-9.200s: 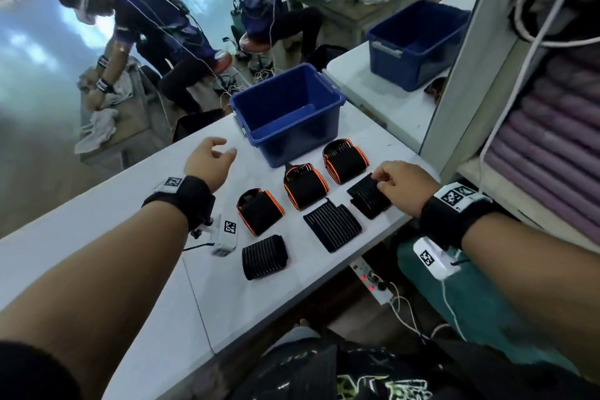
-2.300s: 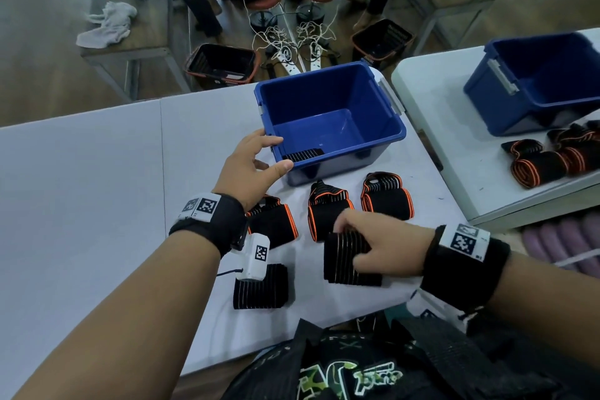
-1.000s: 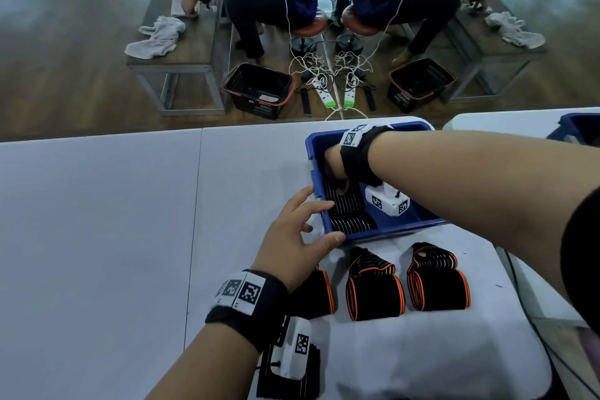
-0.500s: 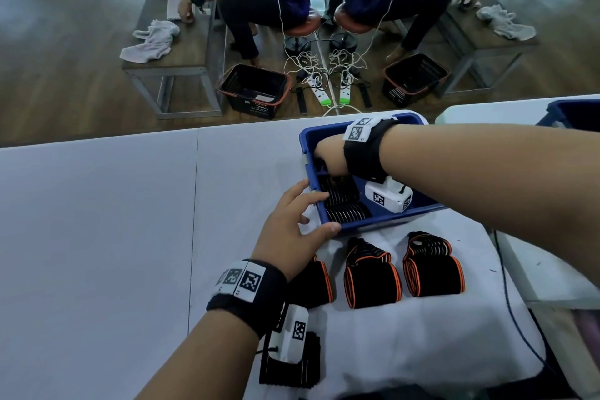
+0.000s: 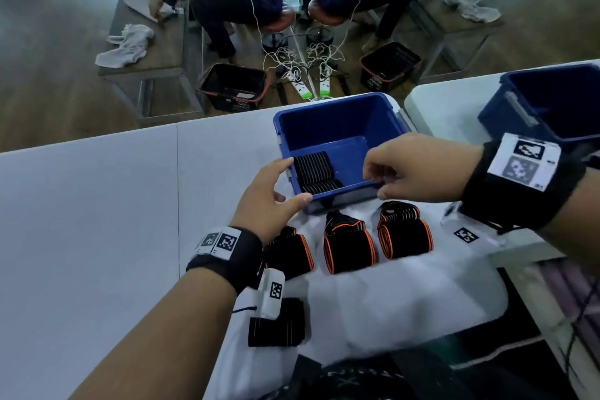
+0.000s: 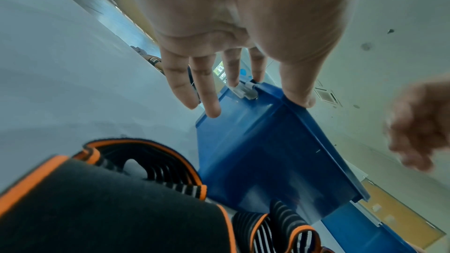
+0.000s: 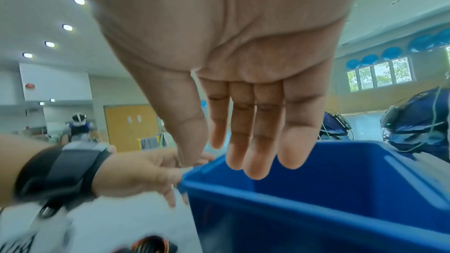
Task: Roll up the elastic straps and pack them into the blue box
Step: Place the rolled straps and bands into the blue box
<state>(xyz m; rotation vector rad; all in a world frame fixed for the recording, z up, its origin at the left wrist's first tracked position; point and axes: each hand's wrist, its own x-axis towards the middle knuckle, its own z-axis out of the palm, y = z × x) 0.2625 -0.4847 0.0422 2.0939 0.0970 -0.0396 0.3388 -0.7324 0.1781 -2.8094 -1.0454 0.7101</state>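
Note:
The blue box (image 5: pixel 341 114) stands on the white table (image 5: pixel 97 221), with two rolled black straps (image 5: pixel 313 167) lying against its left wall. My left hand (image 5: pixel 285 185) is at the box's near left corner, thumb on the front rim and straight fingers along the left wall. The left wrist view shows the same left hand (image 6: pixel 255 101) on the box (image 6: pixel 255 151). My right hand (image 5: pixel 386 178) hovers empty over the near rim, fingers relaxed. Three orange-edged straps (image 5: pixel 349 245) lie in a row before the box. A black strap (image 5: pixel 276 323) lies under my left wrist.
A second blue box (image 5: pixel 552 101) sits on the neighbouring table at the right, across a narrow gap. Beyond the table's far edge are two black baskets (image 5: pixel 233 88), power strips and seated people at benches. The table's near edge is close to my body.
My right hand has come up out of the box and back toward me, leaving a second black strap inside. The left hand has stayed at the box corner.

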